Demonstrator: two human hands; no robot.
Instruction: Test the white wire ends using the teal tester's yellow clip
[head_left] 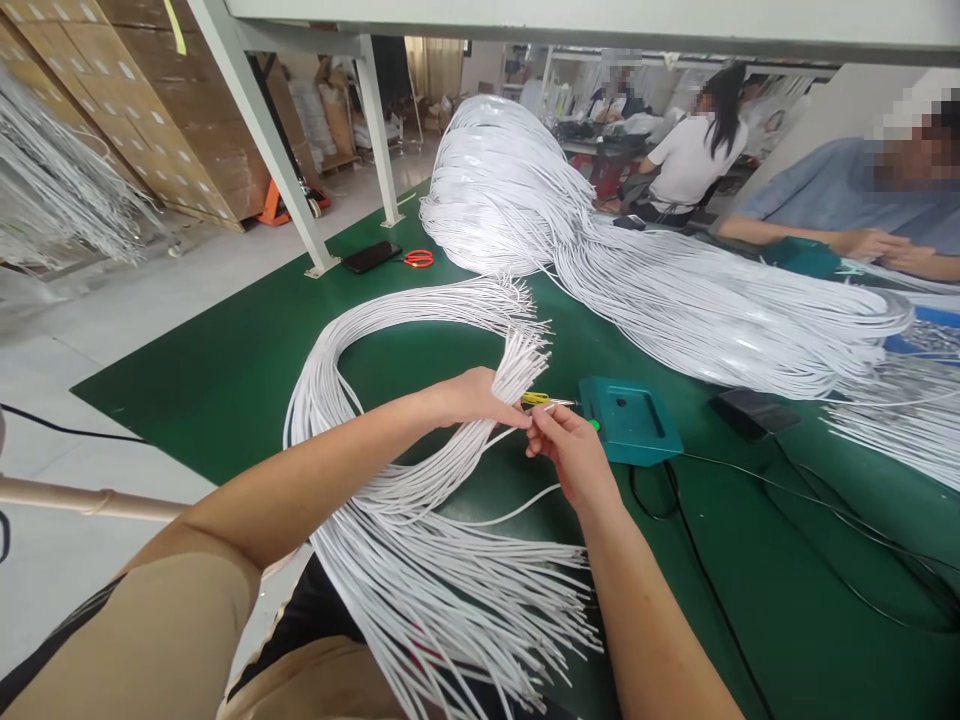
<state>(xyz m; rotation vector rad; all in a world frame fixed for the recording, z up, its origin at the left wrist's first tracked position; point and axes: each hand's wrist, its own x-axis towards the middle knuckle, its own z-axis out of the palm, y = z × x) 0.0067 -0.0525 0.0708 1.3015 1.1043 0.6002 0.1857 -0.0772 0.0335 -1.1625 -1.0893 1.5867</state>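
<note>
My left hand [474,395] is closed around the upper ends of a bundle of white cables [319,370], which loops over the green table and back toward me. With fingers pinched together, my right hand [571,450] holds the end of a single white cable close to my left fingertips. The tip between those fingers is mostly hidden. Just beyond my right hand stands a small teal box-shaped device [636,418]. A yellow-handled tool [535,398] lies beside it, partly covered. More loose cable ends [517,600] fan out between my forearms.
A large heap of white cables [491,180] stretches across the back of the table [225,370]. Red-handled scissors [418,258] and a black phone [371,257] lie near the shelf leg. Black cords [694,560] trail on the right. A co-worker [817,195] sits across at the right.
</note>
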